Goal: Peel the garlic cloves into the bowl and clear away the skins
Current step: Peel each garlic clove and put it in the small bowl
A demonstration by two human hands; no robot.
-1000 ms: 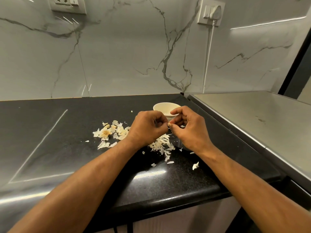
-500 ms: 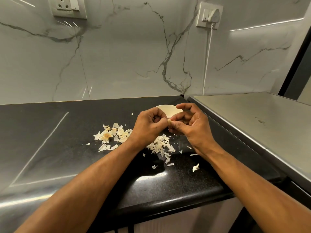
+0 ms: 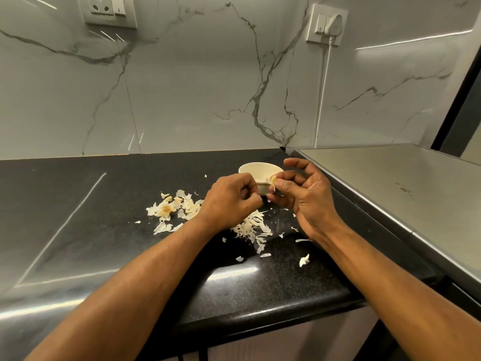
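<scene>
The right hand [image 3: 307, 196] pinches a pale garlic clove [image 3: 273, 181] before the small cream bowl [image 3: 260, 171]. The left hand [image 3: 229, 201] is curled; what it grips is hidden. Peeling continues; next, the clove likely goes into the bowl.

dim warm light | glare streaks on countertop [image 3: 78, 230] | wide-angle edge bending

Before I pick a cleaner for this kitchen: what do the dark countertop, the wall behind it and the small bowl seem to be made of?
Countertop: likely polished granite or similar stone, black with fine speckles and sharp light reflections. Wall: glossy white slabs with grey veining and a visible seam, so marble or marble-look tile. Bowl: smooth, cream and opaque, probably ceramic, though plastic can't be ruled out.
</scene>
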